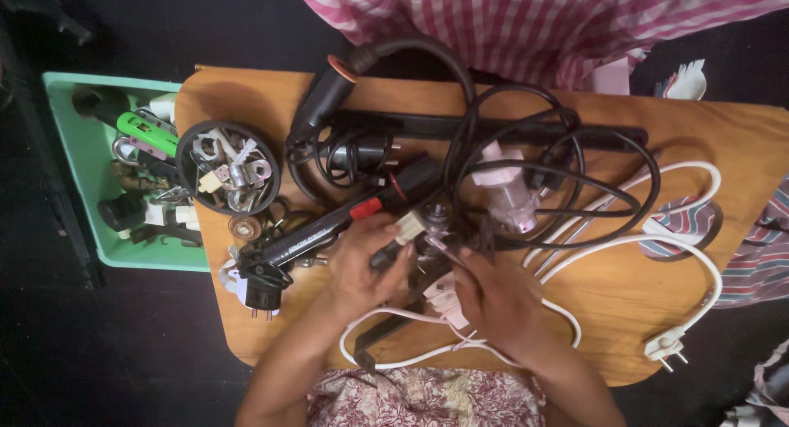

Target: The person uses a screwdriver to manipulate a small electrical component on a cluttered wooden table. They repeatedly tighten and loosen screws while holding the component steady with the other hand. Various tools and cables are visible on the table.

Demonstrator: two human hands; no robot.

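Observation:
My left hand (362,267) grips a small beige connector on a black wire (408,227) near the middle of a wooden table (740,139). My right hand (497,300) rests just to the right, fingers closed on a thin tool or wire end (440,244) pointing at the connector. Under both hands lie a white block (444,300) and a white cable (386,316). A black-and-red soldering-type tool (329,230) lies left of my left hand.
Tangled black cables (575,189) and a black power strip (460,127) fill the table's back. A pink-white device (505,189) sits among them. A round black bowl of metal parts (228,166) and a green tray of tools (86,156) stand left. A white plug (667,345) lies right.

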